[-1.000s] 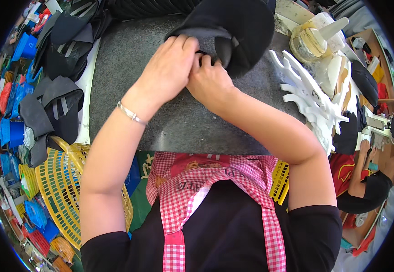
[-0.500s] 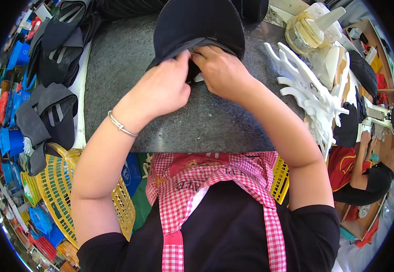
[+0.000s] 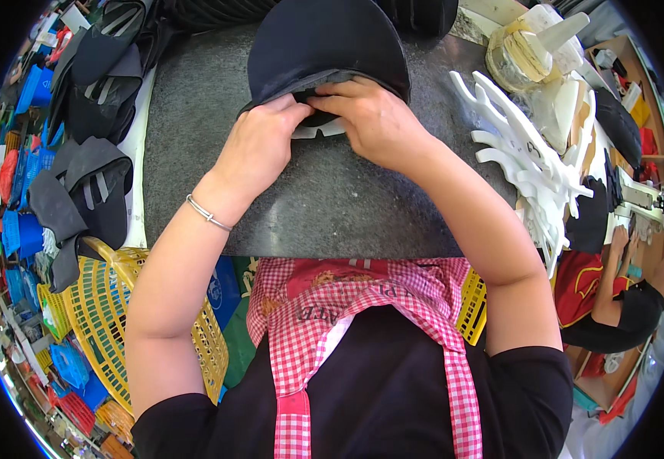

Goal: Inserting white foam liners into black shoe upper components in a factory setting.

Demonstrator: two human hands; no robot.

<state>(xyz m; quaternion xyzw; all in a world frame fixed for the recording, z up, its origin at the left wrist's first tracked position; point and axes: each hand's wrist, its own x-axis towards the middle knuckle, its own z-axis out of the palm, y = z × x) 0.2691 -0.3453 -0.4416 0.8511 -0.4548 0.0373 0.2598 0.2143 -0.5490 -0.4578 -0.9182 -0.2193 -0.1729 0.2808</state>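
Fingers (image 3: 339, 99) of left hand (image 3: 260, 142) and right hand (image 3: 382, 119) pinch a black peaked cap (image 3: 326, 44) (contact's partly hidden). Probably edge-tucking; next needs even pressure.

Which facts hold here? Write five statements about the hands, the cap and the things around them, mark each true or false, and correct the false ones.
1. The left hand and the right hand are both at the near edge of the black cap. True.
2. The bracelet is on the right wrist. False: it is on the left wrist.
3. White branching pieces lie to the right of the cap. True.
4. The checked apron is blue and white. False: its checks are pinkish red and white.
5. A yellow basket is at the person's left. True.
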